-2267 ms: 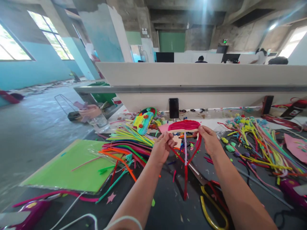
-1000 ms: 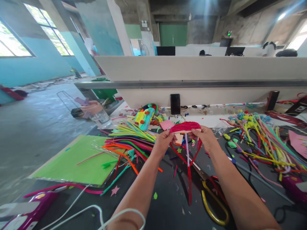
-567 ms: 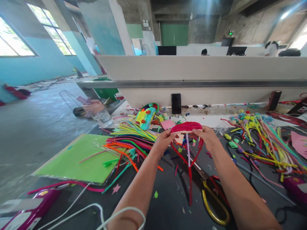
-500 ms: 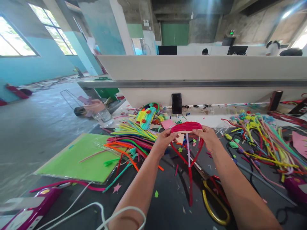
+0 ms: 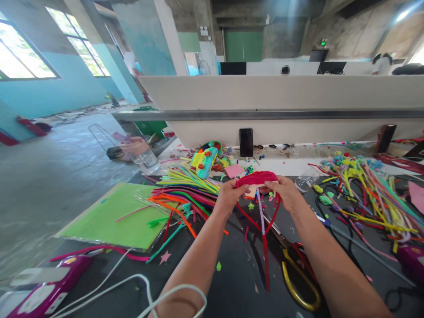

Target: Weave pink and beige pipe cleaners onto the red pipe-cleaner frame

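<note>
Both hands pinch a red craft piece [image 5: 256, 178] made of rows of pipe cleaners on a pale backing. My left hand [image 5: 231, 194] closes on its left end, thumb along the lower edge. On the right end, my right hand [image 5: 285, 193] grips in the same way. Red pipe cleaners [image 5: 266, 263] and a lilac pipe cleaner [image 5: 260, 210] hang below it, meeting in a Y shape. Scissors with gold handles [image 5: 300, 285] lie on the dark table under the right forearm, partly covered by it.
Loose pipe cleaners [image 5: 185, 181] are heaped left of the hands, another tangle [image 5: 377, 194] at right. A green sheet [image 5: 112, 216], a purple glue gun [image 5: 56, 287] and a white cable [image 5: 172, 289] lie at left. A phone [image 5: 246, 142] leans against the partition [image 5: 281, 95].
The view has shifted slightly, so the scene sits a little further right. The hands keep hold of the red craft piece, which is tilted a bit differently.
</note>
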`<state>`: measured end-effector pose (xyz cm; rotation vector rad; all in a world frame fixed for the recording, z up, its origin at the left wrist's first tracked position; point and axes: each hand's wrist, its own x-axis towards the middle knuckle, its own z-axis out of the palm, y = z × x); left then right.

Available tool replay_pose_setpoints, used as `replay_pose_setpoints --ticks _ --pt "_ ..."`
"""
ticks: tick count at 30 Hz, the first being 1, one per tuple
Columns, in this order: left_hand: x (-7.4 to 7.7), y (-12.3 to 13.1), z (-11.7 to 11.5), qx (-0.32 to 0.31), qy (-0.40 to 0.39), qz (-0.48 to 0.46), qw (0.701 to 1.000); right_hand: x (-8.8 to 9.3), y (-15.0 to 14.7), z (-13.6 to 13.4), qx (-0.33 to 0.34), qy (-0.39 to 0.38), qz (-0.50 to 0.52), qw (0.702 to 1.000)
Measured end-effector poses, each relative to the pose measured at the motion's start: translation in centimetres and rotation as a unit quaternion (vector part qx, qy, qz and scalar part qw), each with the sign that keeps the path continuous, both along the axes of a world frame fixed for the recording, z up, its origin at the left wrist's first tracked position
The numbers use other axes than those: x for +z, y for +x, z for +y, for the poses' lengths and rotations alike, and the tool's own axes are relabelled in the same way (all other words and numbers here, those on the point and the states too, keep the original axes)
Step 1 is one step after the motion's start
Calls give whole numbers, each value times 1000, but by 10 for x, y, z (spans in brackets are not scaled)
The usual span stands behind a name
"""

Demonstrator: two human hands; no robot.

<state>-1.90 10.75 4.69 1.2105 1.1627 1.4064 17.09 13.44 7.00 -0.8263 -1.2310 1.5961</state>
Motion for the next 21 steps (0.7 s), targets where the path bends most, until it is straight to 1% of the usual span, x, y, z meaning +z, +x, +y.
replay_pose_setpoints --ticks 2,5,8,12,16,19,21 --pt "0 -1 0 -24 -1 -20 1000 -1 2 1 1 -8 -12 1000" --pt "1 -4 1 -57 -9 -89 994 0 2 2 26 -4 -19 999" --pt "0 -4 1 -60 -27 -129 989 2 1 0 34 2 -17 999" --pt "-6 -1 0 -62 -38 -79 994 0 2 0 -3 -19 -31 999" --pt "-8 0 -1 -78 -44 -28 996 -6 5 4 -14 -33 -40 999" --pt "-7 -2 -1 -83 -53 -30 995 -8 4 4 -6 -24 -48 999" --pt "-5 -3 -1 -77 -46 -42 995 -6 3 2 -16 3 -56 998"
